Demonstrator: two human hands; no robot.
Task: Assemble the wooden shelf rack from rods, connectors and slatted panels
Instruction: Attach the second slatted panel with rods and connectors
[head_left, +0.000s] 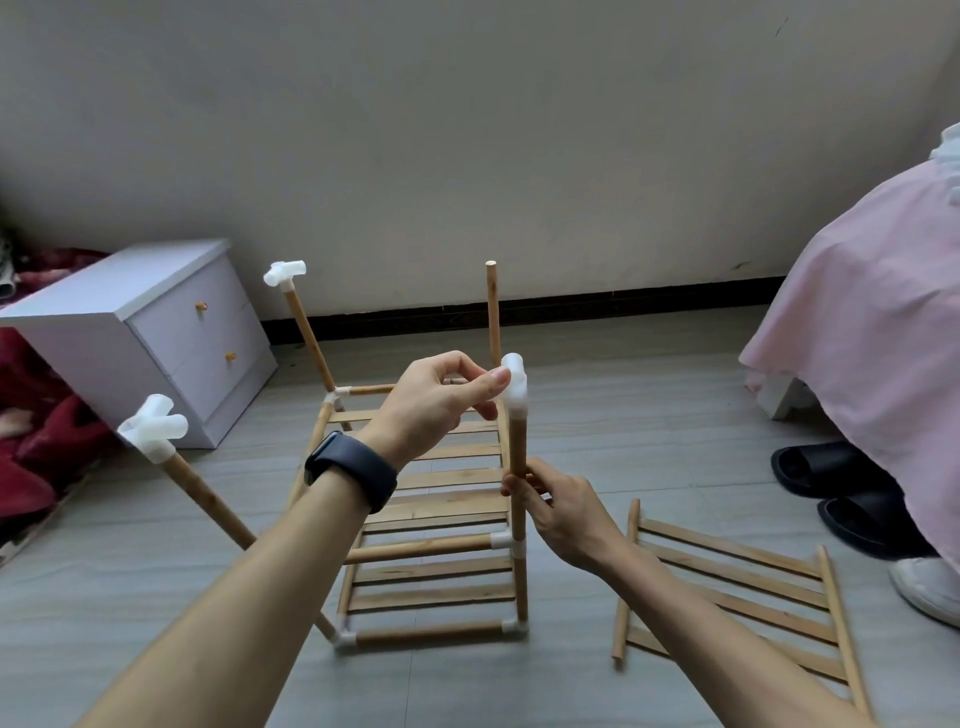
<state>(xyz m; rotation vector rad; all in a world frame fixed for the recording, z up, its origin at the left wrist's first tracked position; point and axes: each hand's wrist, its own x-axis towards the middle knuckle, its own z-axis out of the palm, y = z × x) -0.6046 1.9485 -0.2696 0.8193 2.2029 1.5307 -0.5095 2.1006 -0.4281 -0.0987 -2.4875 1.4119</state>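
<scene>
A pale cabinet (156, 332) (small gold knobs on both drawers) is standing on the grey floor (649, 384) at the left, near the wall (467, 130). A red blanket (36, 441) is lying bunched beside it. At the right, a pink sheet (872, 332) is hanging down, with black slippers (831, 483) and a white shoe (930, 587) sitting below.
</scene>
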